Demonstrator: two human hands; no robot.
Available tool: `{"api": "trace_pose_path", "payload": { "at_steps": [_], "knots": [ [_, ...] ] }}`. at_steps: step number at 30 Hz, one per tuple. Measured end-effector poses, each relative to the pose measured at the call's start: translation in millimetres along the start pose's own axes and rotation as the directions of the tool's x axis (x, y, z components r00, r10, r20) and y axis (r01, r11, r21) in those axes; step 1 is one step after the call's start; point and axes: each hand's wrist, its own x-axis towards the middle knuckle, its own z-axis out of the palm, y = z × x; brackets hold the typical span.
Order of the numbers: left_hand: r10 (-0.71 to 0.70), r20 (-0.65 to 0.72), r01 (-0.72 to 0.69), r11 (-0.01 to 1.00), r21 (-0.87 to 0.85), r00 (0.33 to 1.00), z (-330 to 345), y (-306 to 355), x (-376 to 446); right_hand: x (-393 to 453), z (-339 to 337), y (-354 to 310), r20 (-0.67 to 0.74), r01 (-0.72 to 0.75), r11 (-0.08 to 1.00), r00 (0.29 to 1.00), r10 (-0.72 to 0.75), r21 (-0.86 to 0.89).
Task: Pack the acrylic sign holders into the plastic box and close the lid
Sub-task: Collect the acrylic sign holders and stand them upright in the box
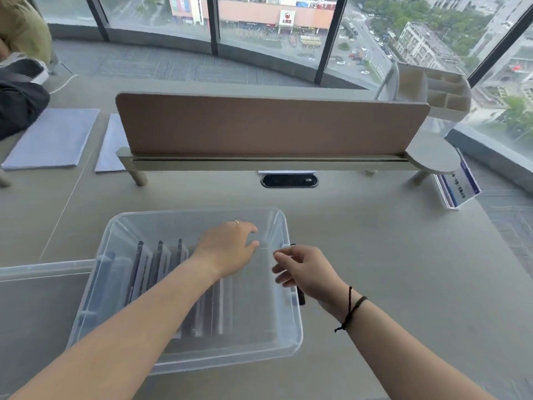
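A clear plastic box [285, 319] sits on the desk in front of me. Several acrylic sign holders [160, 264] stand on edge in its left half. My left hand [227, 249] reaches over the box, fingers pinched on the top edge of a pale, blurred acrylic sign holder [251, 295] in the right half. My right hand [305, 269] hovers at the box's right rim, fingers apart, tips near that same edge. The clear lid [43, 272] lies flat to the left of the box.
A brown desk divider [268, 128] stands behind the box above a black cable port [288, 181]. A sign holder with a blue insert [457, 187] lies at the right. Paper stacks [54, 137] and a black bag [17, 105] are at the left.
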Motion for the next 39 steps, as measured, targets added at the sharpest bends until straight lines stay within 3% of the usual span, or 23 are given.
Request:
{"api": "trace_pose_path", "payload": {
  "at_steps": [12, 17, 22, 28, 31, 39],
  "knots": [
    [0.027, -0.03, -0.027, 0.999, -0.02, 0.999, 44.9, 242.5, 158.0, 38.5, -292.3, 67.9, -0.281, 0.003, 0.986, 0.959, 0.046, 0.168],
    [0.072, -0.002, -0.072, 0.996, -0.046, 0.997, 78.5, 331.9, 209.9, 76.7, -410.3, 107.0, -0.449, -0.026, 0.988, 0.889, 0.092, 0.151],
    [0.073, 0.046, -0.071, 0.997, -0.039, 0.996, 107.6, 378.7, 251.0, 117.3, -502.0, 138.8, -0.593, -0.065, 0.996, 0.801, 0.088, 0.06],
    [0.077, 0.059, -0.073, 0.995, -0.067, 0.995, 123.7, 417.7, 304.7, 159.7, -567.9, 142.0, -0.682, -0.136, 0.98, 0.731, 0.001, -0.144],
    [0.078, 0.057, -0.072, 0.993, -0.094, 0.995, 129.0, 433.7, 324.1, 181.2, -583.4, 139.7, -0.681, -0.168, 0.947, 0.729, -0.067, -0.273],
    [0.067, 0.091, -0.05, 0.983, -0.176, 0.994, 146.5, 456.1, 345.5, 218.6, -595.3, 135.9, -0.658, -0.257, 0.886, 0.75, -0.07, -0.387]
  ]
}}
